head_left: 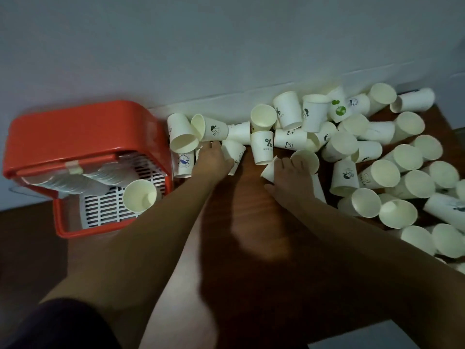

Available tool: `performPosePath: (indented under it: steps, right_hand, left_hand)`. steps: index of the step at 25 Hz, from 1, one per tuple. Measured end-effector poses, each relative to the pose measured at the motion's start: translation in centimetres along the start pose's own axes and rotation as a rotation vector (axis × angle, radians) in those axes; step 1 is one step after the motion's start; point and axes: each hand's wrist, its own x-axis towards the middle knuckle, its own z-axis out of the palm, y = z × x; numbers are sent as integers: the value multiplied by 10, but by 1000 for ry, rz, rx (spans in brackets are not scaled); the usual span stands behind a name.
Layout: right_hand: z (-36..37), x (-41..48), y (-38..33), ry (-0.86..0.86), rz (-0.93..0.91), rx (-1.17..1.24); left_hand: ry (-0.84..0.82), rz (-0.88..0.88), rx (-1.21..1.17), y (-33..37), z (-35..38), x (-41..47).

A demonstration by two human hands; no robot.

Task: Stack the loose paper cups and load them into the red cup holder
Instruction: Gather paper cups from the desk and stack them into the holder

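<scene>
The red cup holder (83, 132) stands at the left with its lid raised. Inside it, stacked cups (75, 182) lie on a white slatted tray, and one cup (139, 195) lies at the tray's front right. Many loose white paper cups (377, 157) are scattered along the wall and across the right of the table. My left hand (210, 161) reaches into the pile beside the holder, its fingers closed around a printed cup (235, 153). My right hand (289, 178) presses down over a lying cup (269, 170), which it partly hides.
A dark wooden table (241, 222) carries everything and ends at a grey wall (226, 46) behind the cups. Cups crowd the right side out to the table's edge. A "%" printed cup (263, 147) stands between my two hands.
</scene>
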Motion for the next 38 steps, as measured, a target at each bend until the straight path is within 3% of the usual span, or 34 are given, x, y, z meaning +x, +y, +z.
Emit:
performPosePath:
  steps: [3,7,11,14,16,23,30,38]
  right_hand:
    - [15,4,1,14,27,5]
    - [22,6,7,45,11,74]
    - [11,8,12,-69,79,266]
    - [-15,7,10,-84,121,569]
    - [-37,2,2,-144,133,757]
    - [-82,-18,-54,-215,-1,975]
    - [-99,-33,-115,-247,-28,1167]
    - [-97,-53,-137,-221,-13,1159]
  left_hand:
    - [-19,22,134,1,21,21]
    - [-45,-32,89,11,35,15]
    - [-78,-119,-277,11,28,3]
    - [-94,-106,-520,2,4,-16]
    - [-94,-72,-601,-6,-15,-34]
    - [34,-40,-883,-46,-62,-95]
    - [196,-3,-776,-119,-114,-158]
    - [386,48,-716,-151,-120,-173]
